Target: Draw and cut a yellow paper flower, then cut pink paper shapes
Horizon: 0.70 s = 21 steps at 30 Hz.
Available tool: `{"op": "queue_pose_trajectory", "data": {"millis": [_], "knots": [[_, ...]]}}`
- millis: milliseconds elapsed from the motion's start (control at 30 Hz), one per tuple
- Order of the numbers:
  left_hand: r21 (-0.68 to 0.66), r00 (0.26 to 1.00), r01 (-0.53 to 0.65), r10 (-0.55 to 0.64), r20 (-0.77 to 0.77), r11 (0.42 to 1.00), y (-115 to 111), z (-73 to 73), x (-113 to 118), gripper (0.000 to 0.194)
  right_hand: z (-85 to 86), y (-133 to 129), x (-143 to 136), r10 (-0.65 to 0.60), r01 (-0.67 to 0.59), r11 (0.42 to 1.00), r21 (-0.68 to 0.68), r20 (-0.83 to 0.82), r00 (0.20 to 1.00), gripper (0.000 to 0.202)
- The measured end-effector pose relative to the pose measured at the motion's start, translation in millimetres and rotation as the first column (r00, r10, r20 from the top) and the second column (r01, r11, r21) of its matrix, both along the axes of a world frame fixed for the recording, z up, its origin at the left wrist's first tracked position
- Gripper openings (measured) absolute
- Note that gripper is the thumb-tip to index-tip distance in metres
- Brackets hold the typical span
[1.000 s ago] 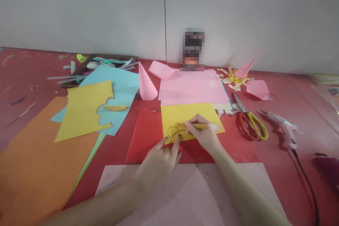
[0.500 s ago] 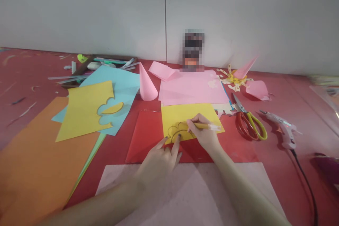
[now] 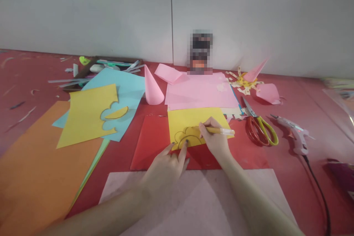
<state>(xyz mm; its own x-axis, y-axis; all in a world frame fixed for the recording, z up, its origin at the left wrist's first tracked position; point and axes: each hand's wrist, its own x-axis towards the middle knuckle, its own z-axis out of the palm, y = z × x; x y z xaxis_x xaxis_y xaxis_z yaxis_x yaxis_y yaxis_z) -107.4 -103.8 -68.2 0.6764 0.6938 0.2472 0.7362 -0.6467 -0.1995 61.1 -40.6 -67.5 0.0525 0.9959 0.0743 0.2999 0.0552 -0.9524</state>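
One pale wall point(image 3: 83, 14) stands behind one red table point(image 3: 312, 107); nearest us lies one dull pink board point(image 3: 199, 206), its near edge cut off and its sides partly under two bare forearms. Over at left, one orange sheet point(image 3: 47, 162) runs out of view; one blue sheet point(image 3: 127, 84) lies partly under one cut sheet point(image 3: 85, 114), yellow, with a scalloped right edge; pink sheets point(image 3: 199, 90) are stacked at the back, too overlapped to count.

In the middle, one yellow sheet point(image 3: 204, 114) lies flat over one smooth red sheet point(image 3: 152, 140); curved, cloud-like lines run along its near side, partly covered by the hands. The left hand point(image 3: 167, 164) is open, fingers spread, two dark-nailed fingertips pressing on the paper; the right hand point(image 3: 217, 140) is closed around one slim pen point(image 3: 221, 131), clear at its back end, the tip hard to make out.

Right of them, one glue gun point(image 3: 298, 136), its cord cut off below; then one pair of scissors point(image 3: 258, 121), one handle red, one yellow; two pink paper cones, one upright point(image 3: 153, 90), one tilted point(image 3: 256, 72); and one small yellow sliver point(image 3: 117, 113), curved, on the blue.
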Motion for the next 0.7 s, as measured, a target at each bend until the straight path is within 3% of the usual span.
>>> {"op": "queue_pose_trajectory", "data": {"millis": [333,567,700], "knots": [[0.034,0.998,-0.002,0.004,-0.056,0.999,-0.9,0.2,0.4,0.041,1.7,0.3,1.0,0.035,-0.035,0.999,-0.003,-0.054,0.998,0.022],[0.017,0.998,-0.012,0.013,-0.06,1.0,-0.4,2.7,1.0,0.042,2.5,-0.7,0.2,0.037,-0.037,0.999,-0.012,0.004,0.999,0.023],[-0.008,0.999,-0.016,0.015,-0.041,1.0,-0.5,3.4,1.1,0.042,2.3,-1.3,0.0,-0.023,0.023,1.0,0.006,0.052,0.998,0.024]]}}
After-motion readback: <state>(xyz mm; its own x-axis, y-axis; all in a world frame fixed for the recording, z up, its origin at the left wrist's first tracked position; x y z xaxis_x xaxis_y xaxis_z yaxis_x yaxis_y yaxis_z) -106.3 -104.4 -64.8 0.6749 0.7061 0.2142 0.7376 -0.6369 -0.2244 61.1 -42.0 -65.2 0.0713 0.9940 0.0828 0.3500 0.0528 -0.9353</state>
